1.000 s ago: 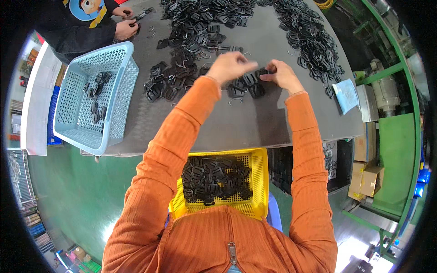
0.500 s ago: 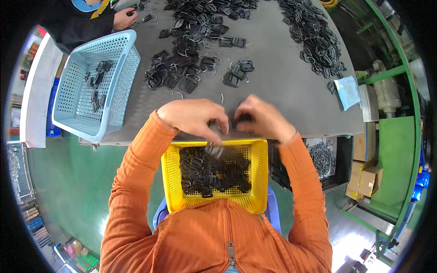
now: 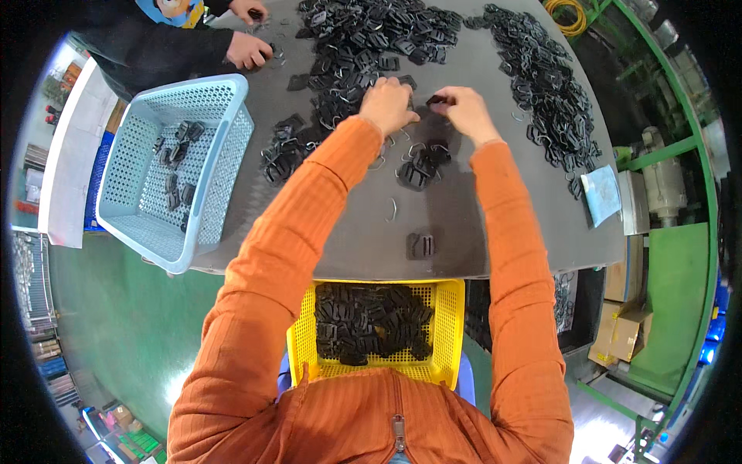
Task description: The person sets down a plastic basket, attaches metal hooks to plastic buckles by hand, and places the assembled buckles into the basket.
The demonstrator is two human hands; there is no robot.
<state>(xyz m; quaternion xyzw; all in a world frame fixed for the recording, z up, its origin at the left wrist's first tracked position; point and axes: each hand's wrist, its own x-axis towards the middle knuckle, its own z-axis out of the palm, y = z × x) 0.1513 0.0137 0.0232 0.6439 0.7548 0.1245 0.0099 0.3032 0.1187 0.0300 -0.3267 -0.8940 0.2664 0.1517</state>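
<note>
Yellow mesh basket point(image 3: 454, 332) of black buckles point(image 3: 371, 317) at the near edge of a grey table point(image 3: 355, 232), green floor point(image 3: 124, 309) around. Farther in, right hand point(image 3: 468, 114) pinches a dark buckle point(image 3: 438, 100) jutting leftward, long axis unclear; left hand point(image 3: 387, 104) curled at the heap point(image 3: 379, 35), cannot tell whether gripping. Green metal frame point(image 3: 701, 155) at far right.
</note>
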